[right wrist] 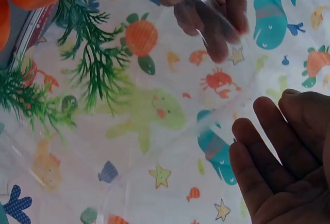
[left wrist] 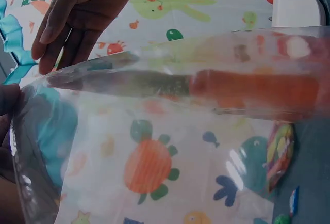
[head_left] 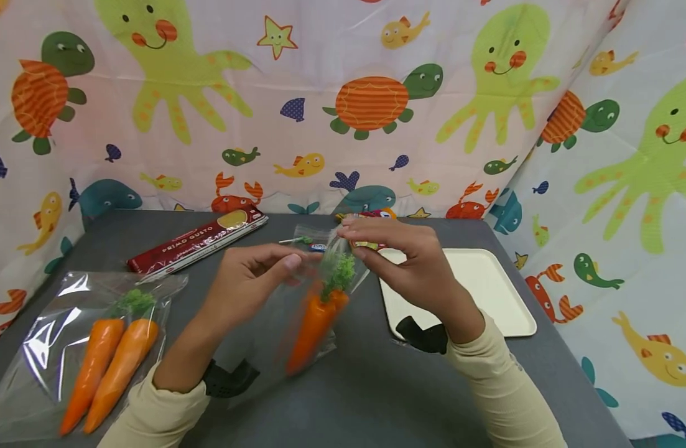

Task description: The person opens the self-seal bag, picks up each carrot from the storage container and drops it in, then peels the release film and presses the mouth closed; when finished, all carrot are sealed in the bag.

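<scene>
A clear plastic bag [left wrist: 41, 136] with orange toy carrots [head_left: 315, 326] in it hangs between my two hands above the table. Green leafy tops [right wrist: 95, 53] point up toward the bag's mouth. My left hand [head_left: 247, 280] pinches the bag's edge between thumb and fingers. Beside the top of the bag is my right hand [head_left: 415, 264], its fingers straight and together, palm toward the plastic. In the right wrist view those fingers [right wrist: 258, 177] are spread a little and hold nothing. The lower carrots look blurred in the head view.
Another clear bag [head_left: 46, 367] with two carrots [head_left: 110, 373] lies at the left. Behind it is a dark red Primo Gusto pack [head_left: 199, 241]. A cream tray [head_left: 477, 286] sits at the right. A green lollipop [head_left: 305, 239] and a colourful packet [head_left: 376, 213] lie at the back.
</scene>
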Available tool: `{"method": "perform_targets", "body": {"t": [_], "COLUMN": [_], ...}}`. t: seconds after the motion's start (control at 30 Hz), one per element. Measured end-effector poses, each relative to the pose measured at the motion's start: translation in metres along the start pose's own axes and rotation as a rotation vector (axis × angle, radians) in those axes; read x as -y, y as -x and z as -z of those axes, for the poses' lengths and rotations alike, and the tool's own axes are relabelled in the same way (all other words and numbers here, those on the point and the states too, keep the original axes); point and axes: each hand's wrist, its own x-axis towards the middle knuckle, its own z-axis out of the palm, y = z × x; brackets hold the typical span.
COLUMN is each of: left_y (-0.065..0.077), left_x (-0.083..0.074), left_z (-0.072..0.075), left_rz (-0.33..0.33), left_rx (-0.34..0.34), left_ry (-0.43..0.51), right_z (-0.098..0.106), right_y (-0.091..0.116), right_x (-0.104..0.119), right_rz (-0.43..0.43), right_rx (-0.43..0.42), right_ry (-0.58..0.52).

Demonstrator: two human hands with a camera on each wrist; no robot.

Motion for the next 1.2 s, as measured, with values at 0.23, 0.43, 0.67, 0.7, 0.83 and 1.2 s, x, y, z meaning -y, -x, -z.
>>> {"method": "perform_targets", "body": {"t": [0.23, 0.43, 0.67, 0.7, 0.83, 1.2], "left_y": [-0.002, -0.003, -0.002, -0.002, -0.001, -0.001], "left_x": [0.001, 0.004, 0.008, 0.008, 0.007, 0.006], "left_z": [-0.001, -0.005, -0.010, -0.011, -0.012, -0.013], "left_rz": [-0.010, 0.018, 0.046, 0.049, 0.043, 0.069], "left_rx": [0.056, 0.075, 0.062, 0.059, 0.066, 0.082], "left_ry": [0.045, 0.060, 0.014, 0.009, 0.024, 0.025], "right_z": [-0.012, -0.010, -0.009, -0.009, -0.009, -0.005], "right_y": [-0.009, -0.009, -0.007, -0.006, -0.007, -0.006], "right_x": [0.000, -0.001, 0.000, 0.000, 0.002, 0.005], "right_rz": [0.100, 0.049, 0.007, 0.006, 0.007, -0.004], "right_rx": [0.018, 0.049, 0.058, 0.058, 0.060, 0.107], "right_ry": [0.027, 0.091, 0.157, 0.165, 0.188, 0.279]}}
